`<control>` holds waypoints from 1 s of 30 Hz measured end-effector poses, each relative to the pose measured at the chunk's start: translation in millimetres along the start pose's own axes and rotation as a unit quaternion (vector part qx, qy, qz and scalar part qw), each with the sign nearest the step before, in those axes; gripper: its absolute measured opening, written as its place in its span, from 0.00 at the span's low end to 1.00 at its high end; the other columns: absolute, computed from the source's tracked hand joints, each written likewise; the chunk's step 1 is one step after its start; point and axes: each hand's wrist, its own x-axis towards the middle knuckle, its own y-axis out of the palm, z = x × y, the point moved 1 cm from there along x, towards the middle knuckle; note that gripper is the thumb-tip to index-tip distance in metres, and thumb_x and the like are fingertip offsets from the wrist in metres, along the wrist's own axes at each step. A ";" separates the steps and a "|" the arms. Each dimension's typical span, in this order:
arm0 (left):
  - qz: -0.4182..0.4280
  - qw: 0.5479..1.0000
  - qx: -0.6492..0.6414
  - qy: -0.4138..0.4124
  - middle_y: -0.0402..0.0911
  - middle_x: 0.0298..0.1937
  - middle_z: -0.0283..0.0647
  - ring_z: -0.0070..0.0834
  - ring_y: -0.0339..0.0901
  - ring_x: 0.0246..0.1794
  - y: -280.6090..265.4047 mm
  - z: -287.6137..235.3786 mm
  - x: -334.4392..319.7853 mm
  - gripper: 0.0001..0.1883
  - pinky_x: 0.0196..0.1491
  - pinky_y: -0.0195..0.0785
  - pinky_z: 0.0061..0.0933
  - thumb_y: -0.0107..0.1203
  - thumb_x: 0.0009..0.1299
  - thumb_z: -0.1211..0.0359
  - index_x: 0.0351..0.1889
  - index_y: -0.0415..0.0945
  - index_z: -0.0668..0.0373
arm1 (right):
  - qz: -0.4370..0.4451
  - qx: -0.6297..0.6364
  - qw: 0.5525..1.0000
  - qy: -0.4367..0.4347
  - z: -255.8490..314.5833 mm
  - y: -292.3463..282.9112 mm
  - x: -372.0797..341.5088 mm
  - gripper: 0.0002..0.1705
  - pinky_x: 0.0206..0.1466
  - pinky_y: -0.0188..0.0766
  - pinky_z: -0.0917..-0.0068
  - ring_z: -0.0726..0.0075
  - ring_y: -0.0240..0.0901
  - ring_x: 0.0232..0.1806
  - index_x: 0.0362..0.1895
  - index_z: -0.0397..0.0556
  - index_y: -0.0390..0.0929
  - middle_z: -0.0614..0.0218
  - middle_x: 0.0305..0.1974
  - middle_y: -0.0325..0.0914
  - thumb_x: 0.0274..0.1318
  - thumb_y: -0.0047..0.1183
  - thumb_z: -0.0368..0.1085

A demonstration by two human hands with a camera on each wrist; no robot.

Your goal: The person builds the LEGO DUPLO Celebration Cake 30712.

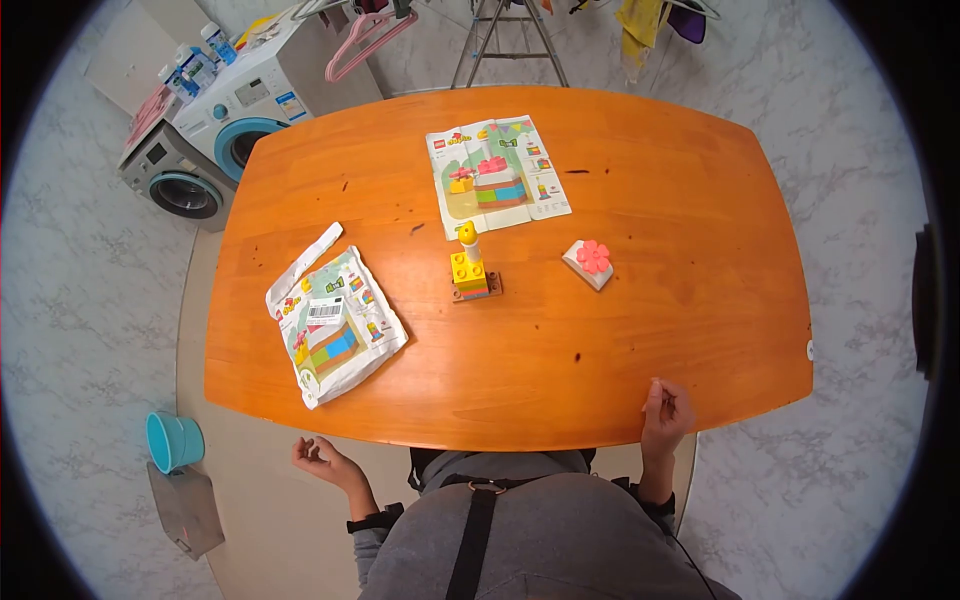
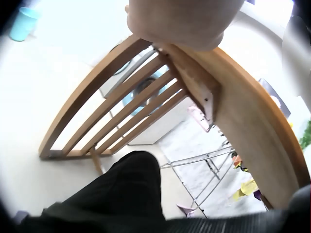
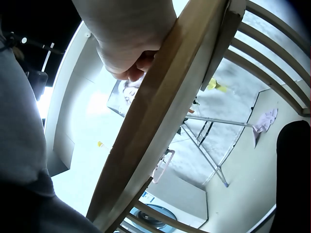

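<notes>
On the wooden table (image 1: 480, 380), a stack of toy building bricks (image 1: 468, 272) stands near the middle, with yellow bricks on a brown base and a white candle piece with a yellow flame (image 1: 468, 233) on top. To its right lies a white brick with a pink flower (image 1: 593, 257). My left hand (image 1: 330, 464) hangs off the near left edge, fingers loosely bent, holding nothing. At the near right edge my right hand (image 1: 667, 416) rests with loosely curled fingers and no object in them. Neither hand touches the bricks.
An instruction leaflet (image 1: 455, 205) lies behind the stack. A torn-open toy packet (image 1: 365, 370) is at the left, its torn strip (image 1: 318, 252) beside it. Washing machines (image 1: 235, 110) stand beyond the table's far left; a blue bucket (image 1: 175, 442) is on the floor.
</notes>
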 end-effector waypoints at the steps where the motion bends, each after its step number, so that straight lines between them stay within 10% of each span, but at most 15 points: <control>1: -0.002 1.000 0.000 0.000 0.63 0.54 0.41 0.29 0.65 0.48 -1.9 14.2 -7.5 0.16 0.50 0.63 0.30 0.47 0.71 0.72 0.55 0.61 0.64 | 0.001 0.002 1.000 -0.001 0.8 -2.6 -2.8 0.04 0.25 0.59 0.86 0.85 0.61 0.22 0.38 0.38 0.74 0.72 0.24 0.69 0.64 0.48 0.27; 4: 0.235 0.960 0.043 -0.149 0.71 0.47 0.41 0.29 0.70 0.46 -5.8 83.7 -31.9 0.13 0.48 0.66 0.34 0.48 0.69 0.72 0.51 0.66 0.65 | 0.007 0.003 1.000 0.023 -0.2 -8.4 -9.7 0.04 0.25 0.59 0.86 0.86 0.61 0.21 0.38 0.38 0.74 0.72 0.25 0.69 0.64 0.48 0.27; 7: 0.548 0.705 0.063 -0.446 0.77 0.41 0.40 0.31 0.75 0.44 -19.0 103.0 -57.6 0.12 0.46 0.69 0.36 0.49 0.67 0.73 0.48 0.70 0.63 | -0.002 -0.001 1.000 0.030 -3.1 -10.2 -11.5 0.04 0.25 0.61 0.86 0.85 0.61 0.22 0.38 0.36 0.75 0.73 0.23 0.68 0.62 0.50 0.25; 9: 0.652 0.666 0.142 -0.334 0.77 0.45 0.40 0.31 0.75 0.46 -21.6 47.7 -67.3 0.15 0.48 0.70 0.39 0.49 0.66 0.71 0.51 0.70 0.60 | -0.012 -0.004 1.000 0.006 -4.2 -7.4 -10.3 0.04 0.24 0.58 0.87 0.86 0.60 0.20 0.38 0.38 0.74 0.73 0.24 0.69 0.64 0.48 0.27; 11: 0.646 0.632 0.056 -0.424 0.78 0.46 0.41 0.30 0.76 0.46 -34.3 153.4 -90.9 0.16 0.48 0.71 0.37 0.48 0.65 0.71 0.52 0.71 0.60 | -0.020 0.004 1.000 0.001 -2.5 -7.7 -10.3 0.04 0.23 0.57 0.87 0.86 0.60 0.20 0.37 0.39 0.73 0.73 0.23 0.68 0.64 0.48 0.27; 13: 0.631 0.641 0.048 -0.433 0.78 0.47 0.41 0.29 0.77 0.45 -43.7 141.3 -94.5 0.17 0.47 0.72 0.35 0.48 0.65 0.71 0.53 0.71 0.59 | -0.027 0.010 1.000 -0.005 -2.5 -8.8 -9.9 0.04 0.23 0.57 0.87 0.86 0.59 0.20 0.37 0.39 0.73 0.73 0.22 0.67 0.64 0.47 0.27; 15: 0.610 0.696 0.118 -0.360 0.78 0.47 0.41 0.29 0.77 0.43 -47.8 -5.1 -75.8 0.17 0.47 0.73 0.34 0.47 0.65 0.72 0.53 0.71 0.58 | -0.079 0.063 0.994 0.029 -4.5 -14.6 -9.1 0.04 0.22 0.58 0.86 0.85 0.61 0.19 0.35 0.39 0.72 0.72 0.21 0.67 0.63 0.47 0.28; 18: 0.550 0.486 -0.016 -0.679 0.78 0.49 0.41 0.29 0.78 0.45 -71.3 263.4 -121.4 0.20 0.49 0.74 0.29 0.52 0.63 0.75 0.54 0.70 0.56 | -0.099 0.139 0.985 0.024 -4.8 -20.1 -1.1 0.06 0.21 0.56 0.86 0.84 0.58 0.18 0.33 0.41 0.70 0.73 0.20 0.65 0.64 0.46 0.29; 20: 0.600 0.589 0.072 -0.537 0.78 0.49 0.41 0.29 0.78 0.45 -87.4 199.8 -116.7 0.20 0.49 0.74 0.30 0.52 0.63 0.75 0.54 0.70 0.56 | -0.101 0.163 0.981 0.027 -8.1 -21.6 1.1 0.06 0.21 0.54 0.86 0.84 0.56 0.17 0.32 0.42 0.70 0.73 0.19 0.64 0.64 0.46 0.30; 30: 0.593 0.604 0.132 -0.516 0.78 0.49 0.42 0.30 0.78 0.46 -123.0 159.7 -118.5 0.21 0.50 0.73 0.31 0.53 0.62 0.75 0.55 0.69 0.56 | -0.103 0.244 0.962 0.064 -11.3 -25.0 8.6 0.07 0.22 0.51 0.83 0.81 0.54 0.18 0.31 0.44 0.69 0.73 0.18 0.62 0.63 0.47 0.32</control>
